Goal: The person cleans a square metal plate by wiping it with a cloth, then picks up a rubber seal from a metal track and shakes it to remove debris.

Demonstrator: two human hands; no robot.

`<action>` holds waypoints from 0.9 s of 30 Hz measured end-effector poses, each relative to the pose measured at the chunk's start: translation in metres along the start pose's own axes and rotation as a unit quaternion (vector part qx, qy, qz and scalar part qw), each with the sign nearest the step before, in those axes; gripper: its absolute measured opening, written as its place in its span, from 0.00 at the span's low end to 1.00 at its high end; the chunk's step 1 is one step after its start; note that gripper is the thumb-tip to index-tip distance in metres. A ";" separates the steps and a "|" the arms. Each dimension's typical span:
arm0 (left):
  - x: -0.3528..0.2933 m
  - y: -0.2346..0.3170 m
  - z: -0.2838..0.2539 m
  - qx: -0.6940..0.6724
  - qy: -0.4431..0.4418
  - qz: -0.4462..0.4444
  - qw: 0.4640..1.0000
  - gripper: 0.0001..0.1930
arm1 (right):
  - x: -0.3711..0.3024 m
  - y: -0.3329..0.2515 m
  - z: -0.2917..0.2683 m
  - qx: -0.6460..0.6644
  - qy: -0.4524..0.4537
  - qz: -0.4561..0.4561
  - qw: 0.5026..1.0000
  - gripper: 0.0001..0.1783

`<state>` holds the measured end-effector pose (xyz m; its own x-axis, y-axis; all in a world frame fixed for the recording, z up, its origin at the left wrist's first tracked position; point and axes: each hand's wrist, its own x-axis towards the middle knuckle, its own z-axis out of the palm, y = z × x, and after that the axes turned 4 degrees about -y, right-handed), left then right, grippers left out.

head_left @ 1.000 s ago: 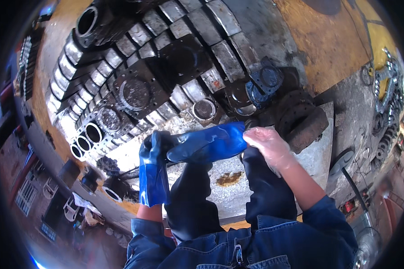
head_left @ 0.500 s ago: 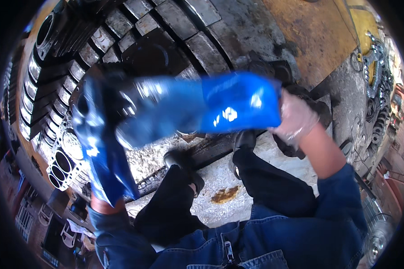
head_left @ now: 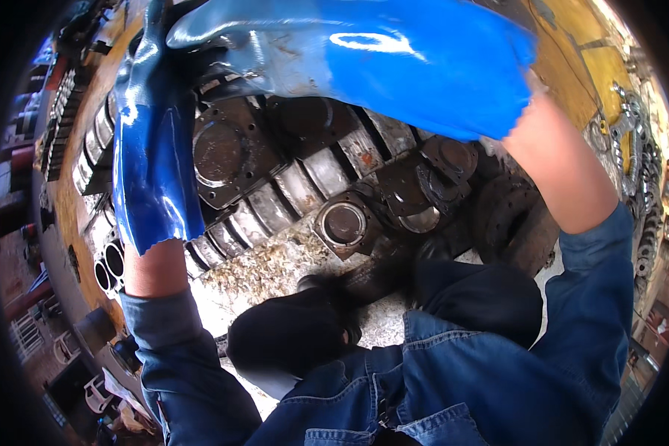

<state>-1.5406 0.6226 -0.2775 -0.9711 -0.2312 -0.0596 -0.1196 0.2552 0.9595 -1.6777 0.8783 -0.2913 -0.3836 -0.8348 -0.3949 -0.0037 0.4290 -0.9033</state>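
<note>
A long, shiny blue rubber glove covers my left hand (head_left: 147, 70), its cuff ending above the wrist. Another blue rubber glove (head_left: 416, 67) stretches across the top of the view, with greyish stains toward its finger end. That finger end meets my left hand, which appears closed on it, though dark overlap hides part of the grip. My right hand is inside the second glove's wide cuff. Only the right forearm (head_left: 565, 167) and a bit of thin clear glove below the cuff show. The right fingers are hidden.
Below the gloves lie greasy metal engine parts: a square flanged plate (head_left: 227, 152), a row of curved metal blocks (head_left: 297, 189) and a ringed round part (head_left: 344, 225). Chain-like metal parts (head_left: 632, 156) line the right side. My knees (head_left: 282, 331) are bent close by.
Both arms have moved up and forward, with the second glove rising in the view. My right hand, visible at its cuff before, has gone inside. The view has shifted over the parts.
</note>
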 end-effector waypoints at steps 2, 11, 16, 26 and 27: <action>-0.004 0.011 -0.008 0.028 0.003 0.015 0.999 0.17 | 0.011 -0.024 0.014 0.008 -0.029 -0.035 0.999 0.25; 0.009 0.013 0.011 0.137 -0.029 0.118 0.983 0.17 | 0.041 -0.064 0.048 0.039 -0.090 -0.133 0.986 0.27; 0.014 -0.021 0.000 0.086 -0.028 0.041 0.995 0.21 | -0.009 0.019 -0.044 0.012 0.094 -0.056 0.994 0.29; 0.033 -0.095 -0.071 0.518 0.037 0.109 0.848 0.26 | -0.093 0.245 -0.082 0.074 0.147 0.353 0.921 0.31; 0.036 -0.098 -0.068 0.510 0.034 0.101 0.854 0.26 | -0.099 0.278 -0.083 0.043 0.118 0.342 0.931 0.33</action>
<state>-1.5492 0.5252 -0.3552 -0.9829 -0.1317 0.1285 -0.1032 0.9728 0.2074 -1.7173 1.1085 -0.4897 -0.4611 -0.2723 -0.8445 0.3870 0.7947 -0.4676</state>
